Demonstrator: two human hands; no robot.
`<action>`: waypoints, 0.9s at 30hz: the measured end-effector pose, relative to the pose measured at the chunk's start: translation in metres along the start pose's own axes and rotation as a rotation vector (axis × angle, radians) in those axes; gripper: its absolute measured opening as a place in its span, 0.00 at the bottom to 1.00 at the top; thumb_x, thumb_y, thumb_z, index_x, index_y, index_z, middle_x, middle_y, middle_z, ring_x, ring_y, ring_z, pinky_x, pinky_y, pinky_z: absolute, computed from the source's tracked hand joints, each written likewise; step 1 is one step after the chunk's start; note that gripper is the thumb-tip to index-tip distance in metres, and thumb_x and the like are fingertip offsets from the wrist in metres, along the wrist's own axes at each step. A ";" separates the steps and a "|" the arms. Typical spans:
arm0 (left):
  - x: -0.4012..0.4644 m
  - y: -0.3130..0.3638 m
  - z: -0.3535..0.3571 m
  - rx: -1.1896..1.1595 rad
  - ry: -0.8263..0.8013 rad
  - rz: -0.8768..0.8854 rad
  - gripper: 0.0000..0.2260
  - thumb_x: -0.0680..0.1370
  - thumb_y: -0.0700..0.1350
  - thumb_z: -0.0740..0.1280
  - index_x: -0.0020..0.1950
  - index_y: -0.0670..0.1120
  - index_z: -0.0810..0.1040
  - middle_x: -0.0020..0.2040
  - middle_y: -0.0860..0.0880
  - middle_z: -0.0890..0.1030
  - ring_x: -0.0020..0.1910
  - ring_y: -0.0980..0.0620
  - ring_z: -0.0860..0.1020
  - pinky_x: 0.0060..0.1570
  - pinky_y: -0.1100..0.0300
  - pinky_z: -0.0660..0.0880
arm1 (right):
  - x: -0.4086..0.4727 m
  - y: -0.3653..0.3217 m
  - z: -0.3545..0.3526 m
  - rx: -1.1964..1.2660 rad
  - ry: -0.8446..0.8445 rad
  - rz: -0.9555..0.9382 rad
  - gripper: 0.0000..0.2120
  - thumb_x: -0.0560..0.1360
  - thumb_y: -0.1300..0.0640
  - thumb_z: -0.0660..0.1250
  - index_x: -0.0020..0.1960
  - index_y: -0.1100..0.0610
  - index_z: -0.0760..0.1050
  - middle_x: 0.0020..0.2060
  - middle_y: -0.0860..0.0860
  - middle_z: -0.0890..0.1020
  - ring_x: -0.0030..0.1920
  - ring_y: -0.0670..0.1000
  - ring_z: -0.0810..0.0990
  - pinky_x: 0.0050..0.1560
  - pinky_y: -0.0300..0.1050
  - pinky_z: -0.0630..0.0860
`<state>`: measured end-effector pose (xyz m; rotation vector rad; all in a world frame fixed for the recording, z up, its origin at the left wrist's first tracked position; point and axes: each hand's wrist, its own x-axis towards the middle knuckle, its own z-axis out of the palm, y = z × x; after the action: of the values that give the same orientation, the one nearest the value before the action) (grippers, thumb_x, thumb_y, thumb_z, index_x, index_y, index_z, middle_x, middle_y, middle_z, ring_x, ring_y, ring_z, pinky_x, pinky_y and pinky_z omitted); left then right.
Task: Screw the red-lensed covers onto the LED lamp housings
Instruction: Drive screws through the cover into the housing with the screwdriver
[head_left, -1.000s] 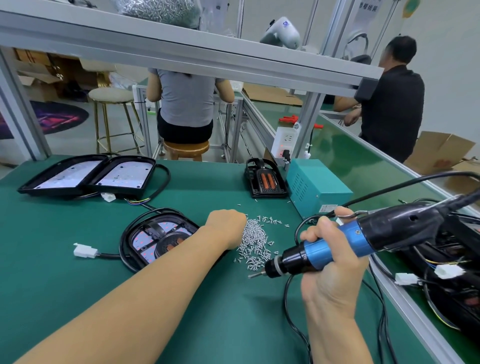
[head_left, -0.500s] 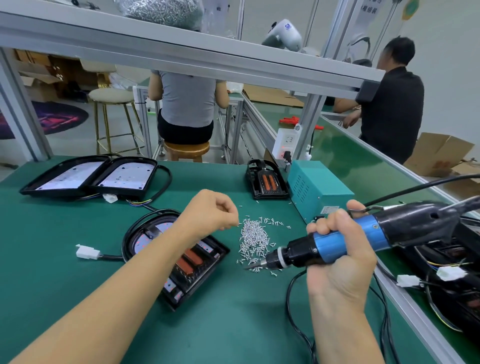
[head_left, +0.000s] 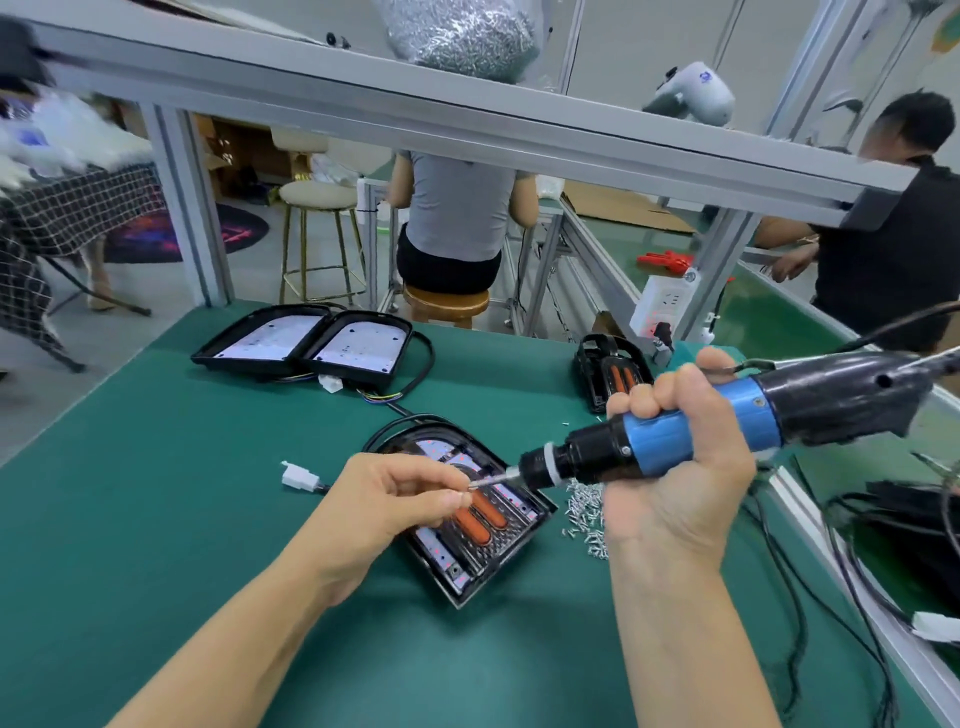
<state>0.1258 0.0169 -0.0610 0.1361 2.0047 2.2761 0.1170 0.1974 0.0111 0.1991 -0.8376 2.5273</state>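
The lamp (head_left: 470, 514) lies flat on the green desk (head_left: 156, 519), its red cover facing up. Just above it, the left hand (head_left: 384, 512) pinches something tiny at the driver's (head_left: 675, 436) tip. The right hand (head_left: 680, 467) has its grip curled tight round the blue driver, which tilts down to the left. Loose screws (head_left: 584, 514) lie just beside the lamp.

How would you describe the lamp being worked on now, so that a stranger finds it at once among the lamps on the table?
On the green table, look just below the tip of the blue electric screwdriver, between the two hands. The lamp there shows two red lenses under its black cover, whereas the two housings at the far edge show bare white boards.
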 end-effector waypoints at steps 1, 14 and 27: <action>-0.003 0.000 -0.003 0.001 0.014 0.001 0.10 0.60 0.44 0.75 0.40 0.46 0.86 0.38 0.42 0.85 0.36 0.54 0.81 0.38 0.66 0.76 | -0.002 0.004 0.003 -0.002 -0.009 0.009 0.10 0.67 0.64 0.64 0.46 0.53 0.72 0.27 0.46 0.70 0.26 0.45 0.70 0.34 0.38 0.72; 0.001 -0.015 -0.062 0.487 0.436 0.100 0.09 0.74 0.36 0.69 0.41 0.49 0.84 0.36 0.56 0.83 0.32 0.65 0.76 0.38 0.76 0.68 | -0.006 0.076 0.018 -0.231 -0.064 0.029 0.12 0.67 0.65 0.68 0.47 0.54 0.73 0.27 0.48 0.73 0.27 0.50 0.72 0.36 0.43 0.72; 0.016 -0.027 -0.056 0.763 0.417 0.127 0.06 0.75 0.43 0.70 0.46 0.53 0.84 0.35 0.65 0.76 0.38 0.67 0.74 0.38 0.75 0.65 | -0.011 0.113 0.017 -0.444 -0.156 -0.020 0.15 0.66 0.65 0.70 0.38 0.44 0.79 0.30 0.49 0.76 0.29 0.50 0.74 0.37 0.43 0.74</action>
<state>0.1029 -0.0329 -0.0947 -0.1756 3.0637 1.5509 0.0732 0.1039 -0.0381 0.2573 -1.4221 2.2571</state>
